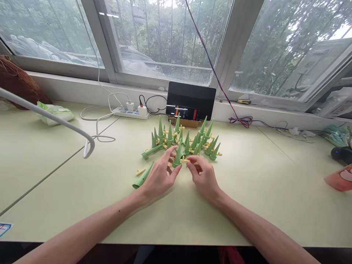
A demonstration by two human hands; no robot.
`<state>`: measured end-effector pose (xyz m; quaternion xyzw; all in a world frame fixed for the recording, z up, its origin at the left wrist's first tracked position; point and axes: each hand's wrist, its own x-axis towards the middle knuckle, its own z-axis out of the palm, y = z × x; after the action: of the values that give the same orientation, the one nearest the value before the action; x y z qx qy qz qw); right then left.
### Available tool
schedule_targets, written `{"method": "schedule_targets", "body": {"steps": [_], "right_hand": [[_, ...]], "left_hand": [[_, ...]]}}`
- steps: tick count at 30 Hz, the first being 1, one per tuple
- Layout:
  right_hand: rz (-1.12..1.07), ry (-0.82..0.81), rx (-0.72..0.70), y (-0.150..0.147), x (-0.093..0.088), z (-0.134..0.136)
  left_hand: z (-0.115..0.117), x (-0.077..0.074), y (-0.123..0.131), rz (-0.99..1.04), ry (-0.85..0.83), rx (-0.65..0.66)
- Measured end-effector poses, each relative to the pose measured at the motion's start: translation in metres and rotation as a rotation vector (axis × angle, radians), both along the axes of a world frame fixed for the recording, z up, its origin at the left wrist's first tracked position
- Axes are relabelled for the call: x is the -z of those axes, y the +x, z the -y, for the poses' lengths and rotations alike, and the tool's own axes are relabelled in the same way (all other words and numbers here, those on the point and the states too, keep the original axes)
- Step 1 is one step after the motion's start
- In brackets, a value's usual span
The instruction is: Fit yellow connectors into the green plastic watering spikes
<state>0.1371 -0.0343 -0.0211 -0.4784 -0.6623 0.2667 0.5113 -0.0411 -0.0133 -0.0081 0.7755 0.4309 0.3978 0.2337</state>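
My left hand (162, 170) is closed round the base of a green watering spike (178, 156), which stands point up. A small yellow valve (183, 159) sticks out of the spike's right side, and my right hand (202, 174) pinches its outer end. Just behind my hands, several more green spikes (160, 129) stand in a cluster, many with yellow valves at their sides. One green spike (151, 150) lies on its side left of the cluster. Another lying spike (143, 178) is partly covered by my left hand, with a loose yellow valve (140, 171) beside it.
At the back, a dark tablet (191, 101) leans on a brown stand. A white power strip (132, 113) with plugs and cables is to its left. A bent white tube (55, 115) crosses the left side. An orange-red object (341, 179) lies at the right edge of the table (269, 205).
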Motion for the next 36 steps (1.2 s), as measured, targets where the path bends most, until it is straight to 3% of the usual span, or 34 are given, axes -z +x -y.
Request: {"method": "schedule_targets", "body": {"steps": [36], "right_hand": [[0.106,0.019,-0.011,0.0004,0.0015,-0.0025]], "left_hand": [[0.0006,0.0029,-0.0010,-0.038,0.023,0.057]]}}
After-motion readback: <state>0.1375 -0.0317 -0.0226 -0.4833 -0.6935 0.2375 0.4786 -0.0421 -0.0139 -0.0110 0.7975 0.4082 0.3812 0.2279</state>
